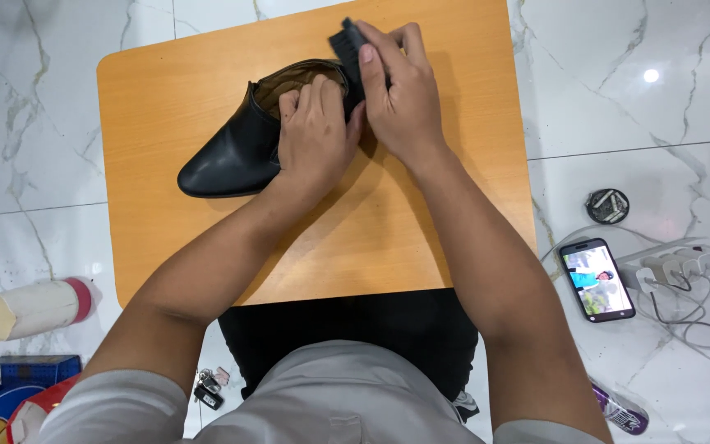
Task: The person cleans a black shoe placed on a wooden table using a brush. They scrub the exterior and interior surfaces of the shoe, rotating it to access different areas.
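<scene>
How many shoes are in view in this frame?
1. A black shoe lies on its side on the wooden table, steadied by the left hand, while the right hand holds a black brush at its heel. A second may sit out of frame.

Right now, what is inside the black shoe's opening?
The left hand's fingers curl over the black shoe collar into the opening, where tan lining shows. Deeper inside is covered. The right hand holds a black brush against the heel.
</scene>
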